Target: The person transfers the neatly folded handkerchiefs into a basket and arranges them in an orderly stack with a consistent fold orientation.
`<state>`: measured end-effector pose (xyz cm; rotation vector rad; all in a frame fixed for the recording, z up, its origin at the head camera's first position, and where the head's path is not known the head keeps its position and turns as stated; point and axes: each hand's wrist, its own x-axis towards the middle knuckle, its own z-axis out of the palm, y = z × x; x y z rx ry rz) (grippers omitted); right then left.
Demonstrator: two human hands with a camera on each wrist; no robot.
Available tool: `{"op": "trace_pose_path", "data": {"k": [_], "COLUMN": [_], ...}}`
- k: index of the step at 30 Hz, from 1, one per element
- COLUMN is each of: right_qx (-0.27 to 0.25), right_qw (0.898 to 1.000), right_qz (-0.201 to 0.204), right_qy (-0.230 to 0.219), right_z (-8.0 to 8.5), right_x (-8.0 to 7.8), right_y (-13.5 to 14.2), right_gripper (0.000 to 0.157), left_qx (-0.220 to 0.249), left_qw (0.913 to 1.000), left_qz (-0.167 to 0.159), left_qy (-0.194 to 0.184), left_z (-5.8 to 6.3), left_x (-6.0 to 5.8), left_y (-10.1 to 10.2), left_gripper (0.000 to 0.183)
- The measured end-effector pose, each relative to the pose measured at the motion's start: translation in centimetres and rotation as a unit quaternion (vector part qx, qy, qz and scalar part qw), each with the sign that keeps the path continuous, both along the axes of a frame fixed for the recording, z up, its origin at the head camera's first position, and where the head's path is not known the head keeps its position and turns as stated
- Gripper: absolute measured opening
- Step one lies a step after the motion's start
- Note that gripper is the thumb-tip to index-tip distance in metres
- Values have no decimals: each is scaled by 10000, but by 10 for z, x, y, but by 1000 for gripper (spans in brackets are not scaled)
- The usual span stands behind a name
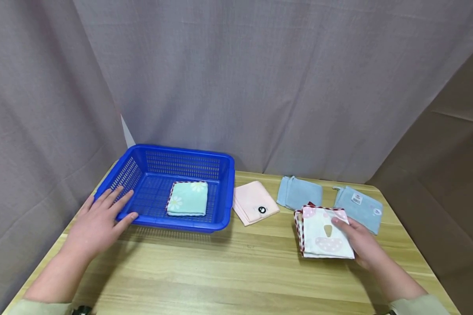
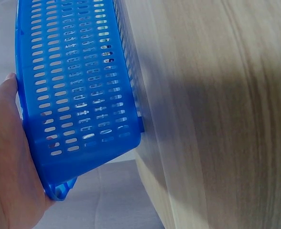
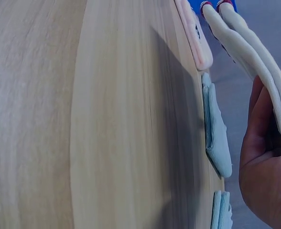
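Note:
At the left, a blue plastic basket stands on the table, and my left hand rests on its near left corner with the fingers spread over the rim. Inside the basket lies a folded mint-green towel with white daisies. My right hand pinches a folded white towel with a pink print and red-striped edging, thumb on top and fingers beneath. In the right wrist view the white towel is held up above the table in two thick layers.
A folded pink towel lies just right of the basket. Two folded blue towels, a middle one and a right one with a label, lie along the back of the wooden table. Grey curtains hang behind.

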<state>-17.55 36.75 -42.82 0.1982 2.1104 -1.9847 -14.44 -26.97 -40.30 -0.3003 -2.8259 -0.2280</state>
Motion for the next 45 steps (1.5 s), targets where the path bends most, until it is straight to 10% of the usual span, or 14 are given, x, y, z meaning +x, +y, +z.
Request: {"op": "trace_pose_path", "data": {"k": [45], "right_qx": [-1317], "right_qw": [9902], "right_qz": [427], "right_qy": [167], "right_z": [11], "right_x": [-14], "right_y": [-45], "right_gripper": [15], "left_qx": [90], "left_qw": [9999], "left_qz": [-22], "left_qy": [58], "left_z": [-2], "left_x": [-1], "left_y": [0], "left_gripper": [65]}}
